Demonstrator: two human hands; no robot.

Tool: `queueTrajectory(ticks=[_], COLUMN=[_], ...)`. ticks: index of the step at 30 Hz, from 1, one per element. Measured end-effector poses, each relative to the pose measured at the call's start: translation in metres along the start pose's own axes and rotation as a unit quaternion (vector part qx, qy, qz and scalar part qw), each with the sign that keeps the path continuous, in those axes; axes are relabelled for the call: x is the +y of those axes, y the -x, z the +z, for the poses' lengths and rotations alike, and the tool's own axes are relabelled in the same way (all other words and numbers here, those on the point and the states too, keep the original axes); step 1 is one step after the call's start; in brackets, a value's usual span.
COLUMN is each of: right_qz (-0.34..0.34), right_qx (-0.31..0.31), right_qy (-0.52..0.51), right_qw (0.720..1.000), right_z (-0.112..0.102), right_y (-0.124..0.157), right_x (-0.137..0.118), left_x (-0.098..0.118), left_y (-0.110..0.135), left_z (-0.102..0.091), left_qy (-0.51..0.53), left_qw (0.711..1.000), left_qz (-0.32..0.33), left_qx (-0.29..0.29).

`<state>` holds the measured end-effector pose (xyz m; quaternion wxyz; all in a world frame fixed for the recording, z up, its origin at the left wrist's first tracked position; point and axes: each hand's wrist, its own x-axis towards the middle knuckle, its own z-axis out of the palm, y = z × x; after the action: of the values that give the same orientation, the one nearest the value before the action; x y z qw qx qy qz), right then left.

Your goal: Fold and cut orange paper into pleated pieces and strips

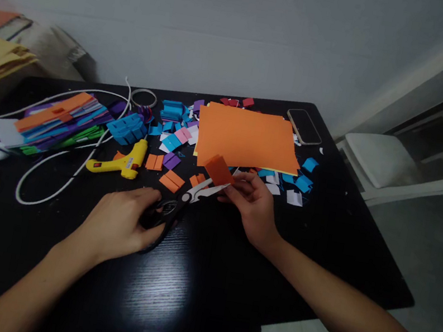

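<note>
My left hand (122, 223) is closed round the black handles of a pair of scissors (186, 197), whose blades stand apart and point to the right. Between fingertips and thumb, my right hand (254, 208) pinches a folded piece of orange paper (219, 170). The paper is up against the scissor blades; whether it lies between them is hard to make out. Just behind it lies a stack of orange sheets (247, 136) with a yellow edge showing below. Small folded orange pieces (172, 181) rest on the table left of the blades.
A yellow glue gun (119, 165) lies on the black table (226, 291), its white cable (23, 195) looping left. Bundles of coloured paper strips (63, 119) and blue folded pieces (128, 128) are behind it. A phone (304, 126) lies at the back right, near the table's edge.
</note>
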<state>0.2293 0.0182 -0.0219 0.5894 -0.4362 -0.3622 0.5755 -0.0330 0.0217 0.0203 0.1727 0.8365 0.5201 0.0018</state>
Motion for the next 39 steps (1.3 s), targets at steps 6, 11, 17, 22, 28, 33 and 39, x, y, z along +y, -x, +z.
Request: queueTrajectory(ticks=[6,11,17,22,28,33,39], right_qz=[-0.044,-0.067,-0.094,-0.130,-0.134,-0.119,-0.105], right_qx=[-0.010,-0.024,-0.037,-0.037,-0.035,-0.024,-0.032], right_qy=[0.035,0.013,0.006,0.040,0.040,0.036,0.048], right_qw=[0.998,0.997,0.995,0.990,0.990,0.992,0.993], right_z=[0.009,0.010,0.009,0.008,0.007,0.005,0.003], right_y=[0.014,0.015,0.015,0.016,0.014,0.008,0.007], right_x=[-0.010,-0.011,-0.008,-0.008,-0.006,-0.004,-0.003], left_x=[-0.006,-0.012,-0.014,-0.018,-0.021,-0.024,-0.025], left_y=[0.002,0.002,0.002,0.002,0.002,0.003,0.004], left_z=[0.010,0.011,0.008,0.004,0.000,-0.001,-0.003], left_qy=[0.018,0.036,0.018,0.028,0.019,0.013,0.014], left_qw=[0.996,0.986,0.983,0.983,0.984,0.984,0.985], left_qz=[0.073,0.116,0.116,0.105,0.098,0.093,0.061], left_qx=[0.058,0.116,0.142,0.149,0.148,0.154,0.158])
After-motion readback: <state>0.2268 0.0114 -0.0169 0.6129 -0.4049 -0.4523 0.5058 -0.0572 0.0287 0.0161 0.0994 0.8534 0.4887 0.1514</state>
